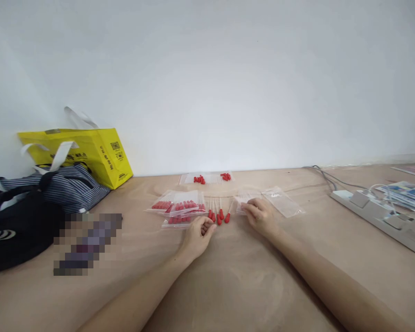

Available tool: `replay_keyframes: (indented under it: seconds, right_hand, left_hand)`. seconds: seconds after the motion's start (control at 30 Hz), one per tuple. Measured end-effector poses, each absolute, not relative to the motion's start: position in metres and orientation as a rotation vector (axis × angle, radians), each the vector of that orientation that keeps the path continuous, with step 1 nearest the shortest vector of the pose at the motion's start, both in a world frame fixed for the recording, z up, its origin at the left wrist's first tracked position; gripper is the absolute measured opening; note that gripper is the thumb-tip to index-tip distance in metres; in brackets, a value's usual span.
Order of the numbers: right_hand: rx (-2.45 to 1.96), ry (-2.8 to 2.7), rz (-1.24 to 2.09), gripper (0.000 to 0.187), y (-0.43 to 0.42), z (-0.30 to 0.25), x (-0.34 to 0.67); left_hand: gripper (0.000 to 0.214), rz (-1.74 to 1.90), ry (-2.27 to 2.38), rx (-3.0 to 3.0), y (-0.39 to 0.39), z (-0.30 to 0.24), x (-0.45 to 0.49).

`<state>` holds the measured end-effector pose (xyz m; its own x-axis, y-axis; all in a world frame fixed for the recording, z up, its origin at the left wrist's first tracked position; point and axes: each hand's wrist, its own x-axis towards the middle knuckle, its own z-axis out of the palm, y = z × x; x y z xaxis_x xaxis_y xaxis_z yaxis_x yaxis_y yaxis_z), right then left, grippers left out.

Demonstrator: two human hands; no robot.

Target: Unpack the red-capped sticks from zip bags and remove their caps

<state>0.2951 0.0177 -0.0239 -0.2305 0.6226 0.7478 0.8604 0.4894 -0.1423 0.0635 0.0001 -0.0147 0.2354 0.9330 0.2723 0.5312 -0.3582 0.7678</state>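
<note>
Several glass droppers with red rubber bulbs (pixel 219 217) lie fanned out on the table between my hands, bulbs toward me. Just left of them, my left hand (pixel 196 237) rests with its fingers curled in toward the thumb; whether anything is between them is hidden. My right hand (pixel 261 216) has its fingertips on a small clear zip bag (pixel 241 199), pinched at its near edge. Another clear flat bag (pixel 283 201) lies to the right of that hand. Beyond my left hand is a pile of zip bags (pixel 180 203) filled with red-bulbed droppers.
Near the wall lie more red-bulbed droppers (pixel 199 180) on clear plastic. At left stand a yellow bag (pixel 114 157), a striped bag (pixel 72 186) and a black bag (pixel 24 230), with a blurred-out item (pixel 90 244) nearby. A white power strip (pixel 376 221) with cables and printed sheets (pixel 410 193) occupy the right.
</note>
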Motion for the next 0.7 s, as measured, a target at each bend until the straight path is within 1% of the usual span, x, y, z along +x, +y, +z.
replay_keyframes:
  seconds: [0.1, 0.17, 0.23, 0.33, 0.4, 0.47, 0.5, 0.53, 0.63, 0.7]
  right_hand:
    - [-1.078, -2.106, -0.419, 0.030, -0.007, -0.023, 0.254]
    - [-0.994, -2.206, -0.322, 0.029, -0.023, -0.024, 0.230]
    - [-0.907, -2.263, -0.165, 0.030, -0.035, -0.024, 0.214]
    - [-0.807, -2.214, 0.098, 0.025, -0.041, -0.022, 0.210]
    - [-0.829, -2.122, 0.173, 0.021, -0.037, -0.019, 0.220]
    - [-0.888, -2.078, 0.166, 0.021, -0.031, -0.014, 0.235]
    - [-0.902, -2.117, 0.165, 0.025, -0.029, -0.011, 0.242]
    - [-0.903, -2.176, 0.164, 0.033, -0.027, -0.009, 0.248]
    - [-0.877, -2.382, 0.155, 0.063, -0.025, -0.006, 0.256]
    - [-0.872, -2.468, 0.135, 0.073, -0.027, -0.007, 0.255]
  left_hand:
    - [0.029, 0.881, 1.181, 1.820, -0.008, -0.016, 0.062]
    - [0.036, 0.835, 1.089, 1.687, -0.011, -0.015, 0.062]
    - [0.036, 0.836, 1.066, 1.596, -0.013, -0.012, 0.062]
    - [0.030, 0.821, 1.106, 1.479, -0.013, -0.009, 0.062]
    - [0.029, 0.748, 1.112, 1.428, -0.011, -0.009, 0.059]
    - [0.029, 0.670, 1.103, 1.478, -0.008, -0.008, 0.054]
    - [0.029, 0.632, 1.103, 1.534, -0.006, -0.007, 0.050]
    - [0.030, 0.590, 1.101, 1.600, -0.003, -0.005, 0.046]
    - [0.031, 0.441, 1.062, 1.764, 0.007, 0.002, 0.034]
    - [0.031, 0.374, 1.043, 1.822, 0.012, 0.006, 0.029]
